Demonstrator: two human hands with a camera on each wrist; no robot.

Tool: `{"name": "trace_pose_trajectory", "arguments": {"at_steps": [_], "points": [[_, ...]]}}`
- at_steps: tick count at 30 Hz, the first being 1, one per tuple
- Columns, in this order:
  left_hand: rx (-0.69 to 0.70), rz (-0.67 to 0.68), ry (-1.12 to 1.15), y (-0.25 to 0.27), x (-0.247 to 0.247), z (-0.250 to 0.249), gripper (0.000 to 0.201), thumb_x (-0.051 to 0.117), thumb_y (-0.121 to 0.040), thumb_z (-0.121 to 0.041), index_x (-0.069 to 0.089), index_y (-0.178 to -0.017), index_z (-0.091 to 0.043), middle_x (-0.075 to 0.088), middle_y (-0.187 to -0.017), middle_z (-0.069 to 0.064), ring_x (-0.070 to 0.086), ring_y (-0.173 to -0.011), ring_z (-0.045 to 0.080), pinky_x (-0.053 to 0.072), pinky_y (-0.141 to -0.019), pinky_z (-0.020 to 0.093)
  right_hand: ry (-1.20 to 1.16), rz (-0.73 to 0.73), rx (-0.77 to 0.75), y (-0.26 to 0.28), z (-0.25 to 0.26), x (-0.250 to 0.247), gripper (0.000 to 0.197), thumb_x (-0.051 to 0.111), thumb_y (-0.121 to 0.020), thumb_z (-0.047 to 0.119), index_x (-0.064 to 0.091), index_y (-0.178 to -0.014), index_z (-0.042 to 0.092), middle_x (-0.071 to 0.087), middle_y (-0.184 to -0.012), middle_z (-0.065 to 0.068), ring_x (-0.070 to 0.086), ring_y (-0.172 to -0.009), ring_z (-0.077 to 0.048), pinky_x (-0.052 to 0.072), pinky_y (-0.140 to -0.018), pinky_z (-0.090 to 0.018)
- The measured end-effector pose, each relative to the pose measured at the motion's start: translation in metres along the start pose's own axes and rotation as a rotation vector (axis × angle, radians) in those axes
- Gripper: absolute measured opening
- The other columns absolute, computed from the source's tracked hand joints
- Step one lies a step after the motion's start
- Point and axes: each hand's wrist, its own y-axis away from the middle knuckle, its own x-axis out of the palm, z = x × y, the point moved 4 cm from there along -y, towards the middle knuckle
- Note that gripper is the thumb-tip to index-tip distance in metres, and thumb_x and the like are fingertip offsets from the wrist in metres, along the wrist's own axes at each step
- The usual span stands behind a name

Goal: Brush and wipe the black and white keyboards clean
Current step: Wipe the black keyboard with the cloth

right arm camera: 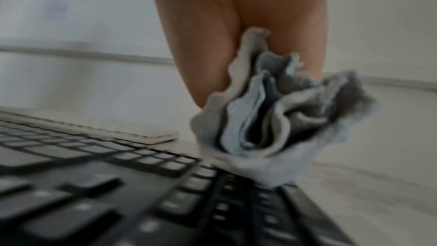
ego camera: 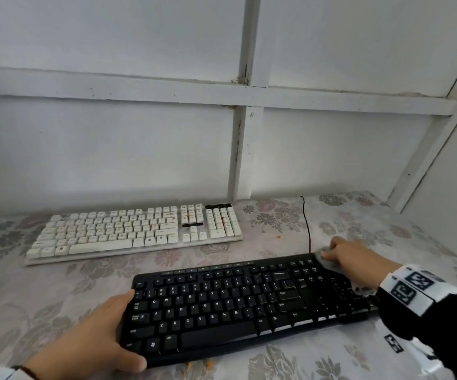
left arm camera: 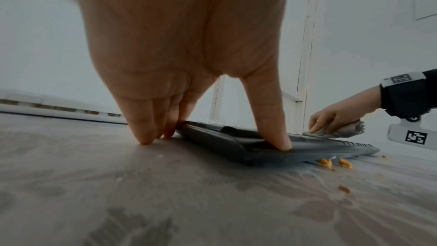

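Observation:
The black keyboard (ego camera: 249, 305) lies nearest me on the flowered table cover. My left hand (ego camera: 117, 325) holds its left end steady: the thumb (left arm camera: 274, 134) presses on the front corner and the straight fingers (left arm camera: 146, 128) stand on the table against the left edge. At the keyboard's far right corner my right hand (ego camera: 350, 259) grips a bunched grey cloth (ego camera: 327, 260) and presses it on the keys. The cloth (right arm camera: 283, 119) spills out from under the palm. Behind it lies the white keyboard (ego camera: 136, 231), with orange marks on some keys.
Orange crumbs (left arm camera: 326, 163) lie on the table cover (ego camera: 57, 297) by the black keyboard's front edge, and one more (ego camera: 278, 237) sits beside the white keyboard. A thin black cable (ego camera: 306, 223) runs from the black keyboard to the white panelled wall behind.

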Motion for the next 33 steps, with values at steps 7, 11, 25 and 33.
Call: {"name": "trace_pose_trajectory", "arguments": {"at_steps": [7, 11, 25, 33], "points": [[0.005, -0.011, -0.014, 0.001, 0.002, -0.004, 0.083, 0.086, -0.049, -0.022, 0.029, -0.099, -0.055, 0.040, -0.117, -0.028, 0.042, -0.107, -0.008, 0.038, -0.094, 0.018, 0.000, -0.077, 0.267, -0.009, -0.036, -0.020, 0.030, 0.038, -0.097, 0.018, 0.045, -0.068, 0.015, 0.029, -0.080, 0.004, 0.040, -0.084, -0.024, 0.036, -0.074, -0.029], [-0.007, -0.020, -0.030, 0.003, 0.001, -0.006, 0.087, 0.081, -0.033, -0.037, 0.030, -0.101, -0.055, 0.041, -0.121, -0.026, 0.042, -0.116, -0.001, 0.036, -0.104, 0.027, -0.065, -0.003, -0.025, -0.008, 0.025, -0.019, 0.040, 0.043, -0.097, 0.036, 0.066, -0.101, 0.004, 0.040, -0.102, 0.004, 0.052, -0.069, -0.004, 0.042, -0.054, -0.011], [-0.016, 0.000, -0.008, 0.001, 0.003, -0.002, 0.090, 0.083, -0.038, -0.032, 0.029, -0.106, -0.057, 0.038, -0.119, -0.030, 0.041, -0.116, -0.001, 0.035, -0.101, 0.023, 0.008, 0.100, -0.713, 0.015, 0.227, 0.022, 0.028, 0.046, -0.089, -0.002, 0.060, -0.109, 0.013, 0.043, -0.112, -0.006, 0.040, -0.097, -0.029, 0.043, -0.087, -0.047], [-0.060, -0.027, -0.099, -0.009, 0.000, 0.013, 0.145, 0.081, -0.034, -0.046, -0.007, -0.148, -0.027, 0.018, -0.148, -0.017, 0.025, -0.138, 0.008, 0.032, -0.110, 0.031, 0.171, 0.079, -0.828, 0.031, 0.308, 0.050, 0.031, 0.042, -0.097, 0.014, 0.060, -0.121, 0.009, 0.044, -0.121, -0.011, 0.036, -0.115, -0.037, 0.039, -0.095, -0.050]]}}
